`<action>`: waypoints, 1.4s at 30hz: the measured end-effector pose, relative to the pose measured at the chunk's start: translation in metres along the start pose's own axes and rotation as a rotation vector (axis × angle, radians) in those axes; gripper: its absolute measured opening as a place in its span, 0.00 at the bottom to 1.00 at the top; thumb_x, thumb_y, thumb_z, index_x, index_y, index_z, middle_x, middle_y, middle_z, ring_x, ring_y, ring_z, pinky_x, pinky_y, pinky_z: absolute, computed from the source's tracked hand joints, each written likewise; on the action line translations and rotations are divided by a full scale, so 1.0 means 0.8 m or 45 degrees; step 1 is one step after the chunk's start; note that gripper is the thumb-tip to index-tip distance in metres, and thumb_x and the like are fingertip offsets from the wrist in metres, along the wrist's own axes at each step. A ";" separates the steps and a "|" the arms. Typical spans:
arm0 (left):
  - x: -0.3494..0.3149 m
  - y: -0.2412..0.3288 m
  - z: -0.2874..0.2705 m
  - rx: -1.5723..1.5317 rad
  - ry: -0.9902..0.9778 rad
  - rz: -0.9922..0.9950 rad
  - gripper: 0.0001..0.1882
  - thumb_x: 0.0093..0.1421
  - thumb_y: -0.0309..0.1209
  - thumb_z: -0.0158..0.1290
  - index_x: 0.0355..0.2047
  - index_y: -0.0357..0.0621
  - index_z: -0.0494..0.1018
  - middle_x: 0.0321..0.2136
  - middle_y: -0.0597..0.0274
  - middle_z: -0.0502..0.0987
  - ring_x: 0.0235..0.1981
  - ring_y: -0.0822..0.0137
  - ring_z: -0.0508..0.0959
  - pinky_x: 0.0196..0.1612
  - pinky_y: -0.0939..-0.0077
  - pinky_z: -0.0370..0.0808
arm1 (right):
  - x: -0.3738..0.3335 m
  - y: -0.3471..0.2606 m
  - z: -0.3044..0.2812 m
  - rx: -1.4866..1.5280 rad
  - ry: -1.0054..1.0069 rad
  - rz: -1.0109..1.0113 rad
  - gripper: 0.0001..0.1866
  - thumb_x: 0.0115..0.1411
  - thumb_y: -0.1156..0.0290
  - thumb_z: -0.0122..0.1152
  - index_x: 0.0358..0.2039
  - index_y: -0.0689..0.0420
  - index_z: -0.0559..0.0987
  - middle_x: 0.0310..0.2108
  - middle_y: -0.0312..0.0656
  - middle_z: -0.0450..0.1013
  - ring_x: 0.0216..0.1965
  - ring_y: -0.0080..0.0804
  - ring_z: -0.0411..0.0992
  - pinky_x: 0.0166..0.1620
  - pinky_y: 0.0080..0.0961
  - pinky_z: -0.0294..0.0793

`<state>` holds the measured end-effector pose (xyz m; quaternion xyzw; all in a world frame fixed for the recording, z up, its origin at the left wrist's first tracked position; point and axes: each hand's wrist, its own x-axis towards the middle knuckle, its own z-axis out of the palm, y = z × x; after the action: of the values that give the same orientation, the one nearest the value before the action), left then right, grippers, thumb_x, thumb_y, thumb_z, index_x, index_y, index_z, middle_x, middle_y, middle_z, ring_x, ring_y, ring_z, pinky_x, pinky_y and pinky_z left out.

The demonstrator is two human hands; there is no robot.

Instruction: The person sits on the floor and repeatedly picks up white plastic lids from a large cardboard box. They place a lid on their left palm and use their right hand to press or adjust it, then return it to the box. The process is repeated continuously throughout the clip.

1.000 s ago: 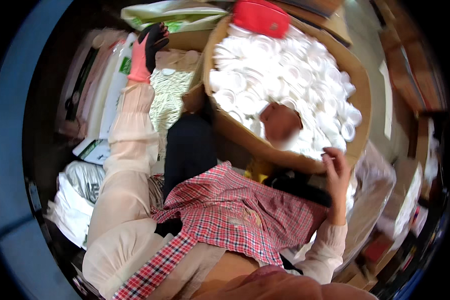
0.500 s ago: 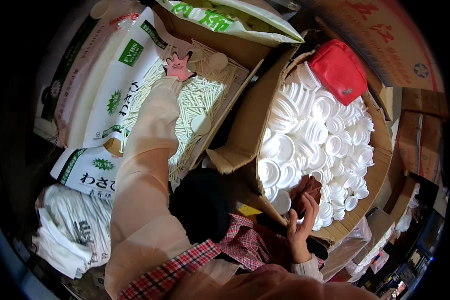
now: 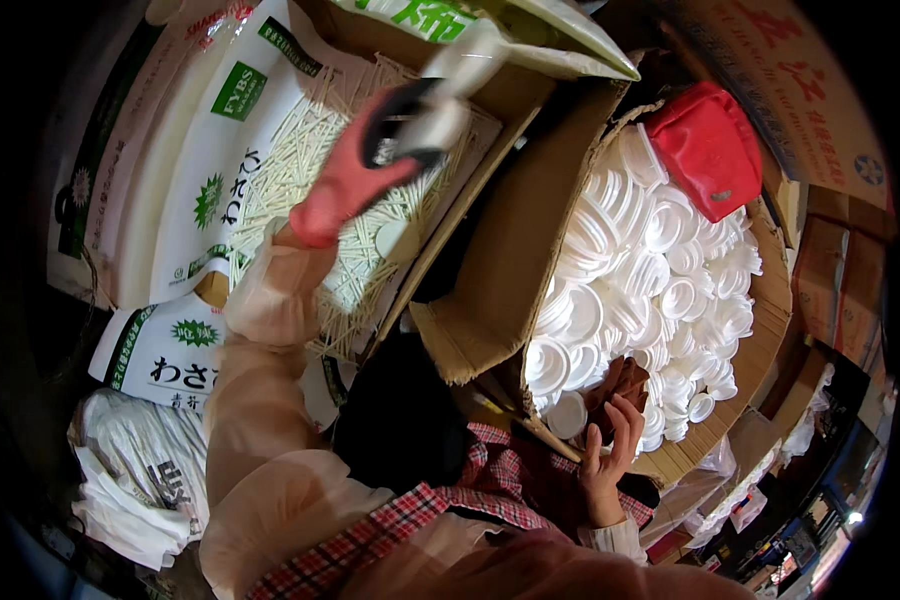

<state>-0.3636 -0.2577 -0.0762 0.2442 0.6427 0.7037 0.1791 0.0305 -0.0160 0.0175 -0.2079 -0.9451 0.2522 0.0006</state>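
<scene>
My left hand (image 3: 365, 160), in a pinkish-red glove with black fingers, is closed around white round pieces (image 3: 440, 127), smeared by motion. It hovers above a carton of thin pale sticks (image 3: 320, 150), where another white disc (image 3: 398, 242) lies. On the right, my bare right hand (image 3: 610, 462) has its fingers curled against a brown crumpled thing (image 3: 618, 392); its exact kind does not show. That thing rests at the near edge of a heap of white round plastic lids (image 3: 660, 280) in a large cardboard box (image 3: 525, 240).
A red pouch (image 3: 706, 148) lies on the far side of the lid heap. Printed white bags (image 3: 185, 345) and a white plastic bundle (image 3: 135, 470) stand at the left. A green-and-white bag (image 3: 560, 45) lies across the far edge. Brown cartons (image 3: 790, 90) are stacked at the far right.
My left hand has come back from the far end of the sticks, rising rightward with white round pieces in its fingers. My right hand stays by the brown thing. The view has shifted slightly.
</scene>
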 end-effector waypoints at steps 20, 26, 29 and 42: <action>-0.036 -0.185 -0.017 0.801 -0.210 -0.505 0.39 0.47 0.47 0.65 0.57 0.48 0.64 0.53 0.42 0.64 0.56 0.43 0.63 0.58 0.57 0.65 | 0.005 -0.001 0.000 0.031 -0.007 -0.017 0.14 0.56 0.75 0.57 0.43 0.64 0.74 0.47 0.54 0.69 0.47 0.51 0.68 0.51 0.41 0.66; 0.173 -0.237 -0.014 1.378 -0.362 -0.510 0.36 0.48 0.45 0.56 0.59 0.53 0.65 0.56 0.47 0.67 0.55 0.46 0.69 0.57 0.59 0.68 | 0.003 0.002 0.001 0.038 -0.009 0.024 0.14 0.54 0.74 0.57 0.42 0.64 0.75 0.46 0.53 0.70 0.46 0.51 0.68 0.50 0.41 0.66; 0.207 -0.280 -0.040 1.565 -0.704 -0.753 0.36 0.46 0.44 0.56 0.58 0.57 0.67 0.56 0.48 0.68 0.56 0.46 0.68 0.57 0.58 0.68 | 0.003 0.003 -0.003 0.027 -0.067 0.038 0.14 0.54 0.75 0.57 0.42 0.64 0.75 0.46 0.53 0.70 0.46 0.51 0.68 0.50 0.41 0.66; -0.002 -0.025 -0.040 1.118 -0.005 0.097 0.44 0.38 0.31 0.65 0.60 0.58 0.65 0.57 0.48 0.61 0.59 0.46 0.60 0.62 0.58 0.58 | 0.009 0.000 -0.002 0.116 0.032 -0.033 0.12 0.54 0.78 0.56 0.41 0.65 0.75 0.44 0.53 0.71 0.42 0.51 0.70 0.46 0.39 0.68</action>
<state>-0.3819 -0.2822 -0.0978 0.3220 0.8710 0.3695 0.0333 0.0243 -0.0122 0.0179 -0.1983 -0.9352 0.2924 0.0251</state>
